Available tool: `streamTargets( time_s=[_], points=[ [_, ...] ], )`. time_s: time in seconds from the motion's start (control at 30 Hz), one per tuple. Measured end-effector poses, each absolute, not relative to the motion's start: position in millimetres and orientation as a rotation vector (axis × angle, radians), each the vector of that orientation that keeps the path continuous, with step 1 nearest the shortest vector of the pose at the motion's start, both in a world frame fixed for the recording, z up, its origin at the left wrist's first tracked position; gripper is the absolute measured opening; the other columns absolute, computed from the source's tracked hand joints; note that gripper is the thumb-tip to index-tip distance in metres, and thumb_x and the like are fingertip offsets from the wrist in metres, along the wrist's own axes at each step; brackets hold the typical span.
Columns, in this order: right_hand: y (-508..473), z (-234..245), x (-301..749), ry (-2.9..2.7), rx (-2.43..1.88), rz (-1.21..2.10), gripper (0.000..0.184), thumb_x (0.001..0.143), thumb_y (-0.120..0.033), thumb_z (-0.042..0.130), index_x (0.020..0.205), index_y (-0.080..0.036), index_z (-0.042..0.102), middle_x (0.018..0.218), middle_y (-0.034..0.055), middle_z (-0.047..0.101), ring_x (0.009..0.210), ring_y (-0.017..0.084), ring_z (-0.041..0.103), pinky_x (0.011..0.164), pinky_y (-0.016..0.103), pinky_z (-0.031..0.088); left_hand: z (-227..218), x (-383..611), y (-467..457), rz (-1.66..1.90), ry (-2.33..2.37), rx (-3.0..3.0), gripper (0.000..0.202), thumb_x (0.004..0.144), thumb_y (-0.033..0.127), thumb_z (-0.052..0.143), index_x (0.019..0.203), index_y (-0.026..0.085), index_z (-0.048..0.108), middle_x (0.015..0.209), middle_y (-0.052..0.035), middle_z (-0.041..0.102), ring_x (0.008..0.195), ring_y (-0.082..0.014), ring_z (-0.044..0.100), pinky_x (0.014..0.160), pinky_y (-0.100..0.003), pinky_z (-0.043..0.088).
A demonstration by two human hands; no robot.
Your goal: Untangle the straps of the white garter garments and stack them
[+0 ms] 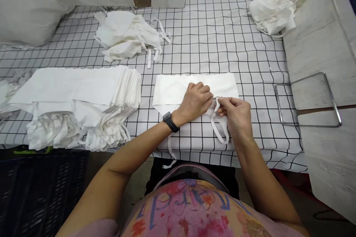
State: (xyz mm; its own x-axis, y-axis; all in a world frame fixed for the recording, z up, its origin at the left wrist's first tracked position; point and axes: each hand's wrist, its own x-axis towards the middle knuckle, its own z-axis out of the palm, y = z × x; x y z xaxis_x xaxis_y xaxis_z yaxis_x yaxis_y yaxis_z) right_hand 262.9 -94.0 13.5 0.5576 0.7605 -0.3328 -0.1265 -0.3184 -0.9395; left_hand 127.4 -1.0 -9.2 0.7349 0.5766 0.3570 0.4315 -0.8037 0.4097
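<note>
White flat fabric band with thin straps (169, 88): on the black-checked white tablecloth (211, 44), before you.
Layered stack of white strapped fabric (75, 85): left of the band.
Your left hand (196, 100): curled over the band, fingers narrow; I cannot tell what they grip.
Your right hand (237, 113): thumb and forefinger pinch a narrow white strap (213, 123).
Pale cardboard panel (314, 44): far right.

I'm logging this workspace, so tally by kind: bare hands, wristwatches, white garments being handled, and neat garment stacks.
Left hand and right hand: 2
Wristwatch: 1
White garment being handled: 1
Neat garment stack: 1
Total: 5
</note>
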Motion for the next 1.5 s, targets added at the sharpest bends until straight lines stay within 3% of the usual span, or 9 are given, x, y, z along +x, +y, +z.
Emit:
streamTargets(
  time_s=[0.27, 0.53, 0.87, 1.03, 1.17, 1.33, 1.5],
  points=[
    [-90.5, 9.0, 264.4, -0.477, -1.614, 1.02, 0.016, 0.077, -0.027, 0.08, 0.066, -0.017, 0.073, 0.056, -0.0005, 0.062, 0.05, 0.01, 0.056, 0.048, 0.022, 0.046, -9.1, 130.3, -3.5, 0.699, 0.736, 2.825, 0.036, 0.101, 0.011, 0.046, 0.069, 0.018, 0.061, 0.081, -0.0064, 0.066, 0.086, -0.0221, 0.053, 0.081, -0.042, 0.036],
    [-91.1, 9.2, 261.8, -0.503, -1.621, 1.044, 0.015, 0.076, -0.024, 0.08, 0.065, -0.016, 0.074, 0.054, -0.0004, 0.061, 0.048, 0.008, 0.052, 0.049, 0.022, 0.044, -9.1, 132.2, -3.7, 0.669, 0.687, 2.881, 0.039, 0.103, 0.01, 0.043, 0.069, 0.018, 0.061, 0.077, -0.0066, 0.064, 0.085, -0.0217, 0.053, 0.083, -0.041, 0.039],
    [-89.3, 13.6, 272.5, -0.458, -1.599, 1.247, 0.026, 0.067, -0.023, 0.084, 0.054, -0.017, 0.063, 0.05, -0.0044, 0.046, 0.045, 0.004, 0.034, 0.039, 0.021, 0.023, -14.8, 133.6, -2.6, 0.768, 0.562, 2.938, 0.038, 0.101, 0.005, 0.044, 0.067, 0.017, 0.057, 0.073, -0.0047, 0.059, 0.08, -0.0185, 0.051, 0.081, -0.035, 0.045],
    [-89.3, 15.3, 275.3, -0.463, -1.584, 1.308, 0.029, 0.062, -0.027, 0.089, 0.055, -0.016, 0.062, 0.05, -0.0049, 0.044, 0.045, 0.003, 0.033, 0.039, 0.02, 0.021, -16.7, 134.0, -1.2, 0.764, 0.534, 2.956, 0.037, 0.1, 0.005, 0.046, 0.067, 0.016, 0.057, 0.072, -0.0046, 0.059, 0.08, -0.0184, 0.052, 0.08, -0.034, 0.045],
    [-91.7, 16.3, 277.4, -0.476, -1.58, 1.306, 0.031, 0.067, -0.029, 0.088, 0.056, -0.016, 0.062, 0.049, -0.0038, 0.046, 0.045, 0.003, 0.035, 0.04, 0.02, 0.021, -15.4, 135.2, -1.2, 0.719, 0.565, 2.949, 0.037, 0.101, 0.005, 0.045, 0.067, 0.016, 0.057, 0.074, -0.0051, 0.059, 0.08, -0.0186, 0.052, 0.08, -0.035, 0.045],
    [-101.4, 21.0, 280.9, -0.427, -1.507, 1.427, 0.031, 0.068, -0.037, 0.089, 0.074, -0.015, 0.069, 0.062, 0.0024, 0.064, 0.043, 0.002, 0.032, 0.04, 0.021, 0.017, -13.0, 136.7, -4.7, 0.721, 0.616, 2.954, 0.036, 0.1, 0.003, 0.043, 0.07, 0.015, 0.06, 0.076, -0.0059, 0.06, 0.082, -0.0193, 0.053, 0.079, -0.036, 0.043],
    [-127.9, 32.5, 286.0, -0.559, -1.613, 1.396, 0.044, 0.071, -0.045, 0.086, 0.099, -0.014, 0.073, 0.057, -0.0011, 0.062, 0.042, 0.004, 0.028, 0.041, 0.022, 0.02, -14.0, 138.5, -5.4, 0.695, 0.683, 2.976, 0.036, 0.1, 0.001, 0.042, 0.074, 0.014, 0.063, 0.08, -0.0078, 0.063, 0.084, -0.0211, 0.055, 0.081, -0.038, 0.043]
  ],
)
